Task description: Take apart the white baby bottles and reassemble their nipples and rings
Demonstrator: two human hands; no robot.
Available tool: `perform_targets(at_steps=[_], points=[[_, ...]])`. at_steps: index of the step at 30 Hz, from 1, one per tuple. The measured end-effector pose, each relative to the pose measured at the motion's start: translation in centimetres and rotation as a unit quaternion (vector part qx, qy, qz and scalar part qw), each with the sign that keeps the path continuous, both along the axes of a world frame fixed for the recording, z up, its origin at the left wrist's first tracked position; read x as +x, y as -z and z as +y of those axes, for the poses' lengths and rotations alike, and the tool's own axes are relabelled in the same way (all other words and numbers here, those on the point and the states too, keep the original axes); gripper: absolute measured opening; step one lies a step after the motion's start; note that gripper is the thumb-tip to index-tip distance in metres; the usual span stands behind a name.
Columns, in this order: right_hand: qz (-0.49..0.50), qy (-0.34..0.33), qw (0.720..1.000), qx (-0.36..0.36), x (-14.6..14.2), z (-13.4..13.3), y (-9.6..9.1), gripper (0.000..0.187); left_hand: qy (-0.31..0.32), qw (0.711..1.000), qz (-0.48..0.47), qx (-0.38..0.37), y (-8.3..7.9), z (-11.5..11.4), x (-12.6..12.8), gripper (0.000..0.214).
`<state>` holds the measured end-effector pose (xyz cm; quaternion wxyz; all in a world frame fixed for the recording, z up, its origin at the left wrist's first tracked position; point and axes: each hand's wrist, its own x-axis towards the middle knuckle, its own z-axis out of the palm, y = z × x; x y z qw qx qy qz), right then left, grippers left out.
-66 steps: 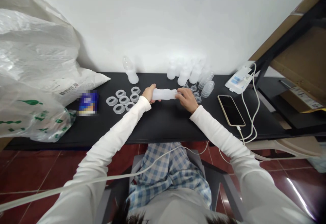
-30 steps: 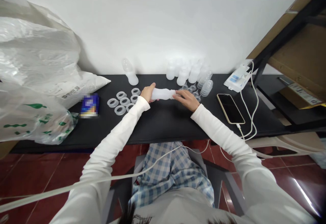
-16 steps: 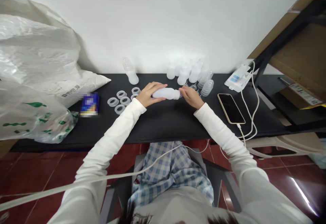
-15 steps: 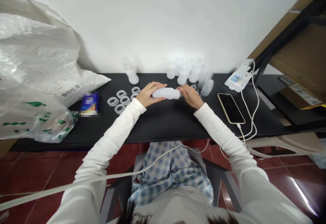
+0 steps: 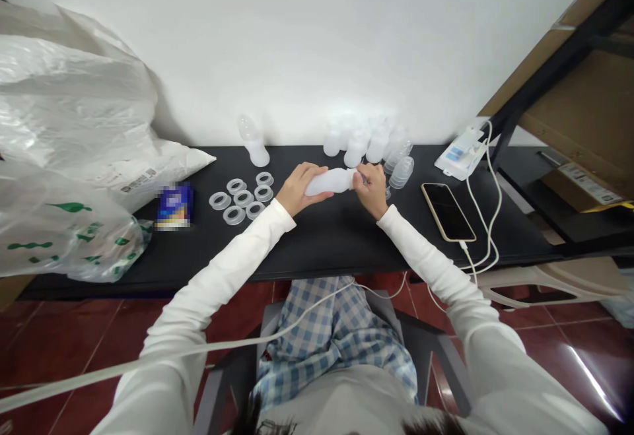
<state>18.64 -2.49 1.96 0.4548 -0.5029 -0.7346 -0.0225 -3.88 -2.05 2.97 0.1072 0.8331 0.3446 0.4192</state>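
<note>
A milky white plastic bottle [image 5: 331, 181] lies sideways, lifted slightly above the black table [image 5: 317, 243]. My left hand [image 5: 296, 189] is wrapped round its base end. At the bottle's neck, my right hand [image 5: 370, 189] is closed, its fingers pinching a small clear part I cannot make out. Several translucent rings [image 5: 241, 198] lie flat on the table just left of my left hand. Behind my right hand stand several white bottles [image 5: 357, 143] and stacked clear caps [image 5: 402, 171].
A single capped bottle [image 5: 252, 138] stands at the back left. Big white plastic bags [image 5: 64, 158] fill the left end, with a small blue packet [image 5: 173, 204] beside them. A phone [image 5: 448, 202] on a white cable and a white power strip [image 5: 460, 152] lie right.
The bottle has tilted up at its neck end and risen a little. My left hand shifted from under its base to gripping round it; my right hand closed in on the neck.
</note>
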Motion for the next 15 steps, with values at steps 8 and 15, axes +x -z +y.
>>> perform_targets(at_steps=[8, 15], points=[[-0.088, 0.003, 0.996, -0.024, 2.2, -1.3, -2.6, 0.05, 0.008, 0.985, 0.103, 0.138, -0.7, 1.6, -1.2, 0.038], [-0.129, 0.183, 0.974, -0.024, 9.9, 0.2, -2.2, 0.047, -0.05, 0.993, 0.052, 0.092, 0.4, 1.6, -3.4, 0.046]])
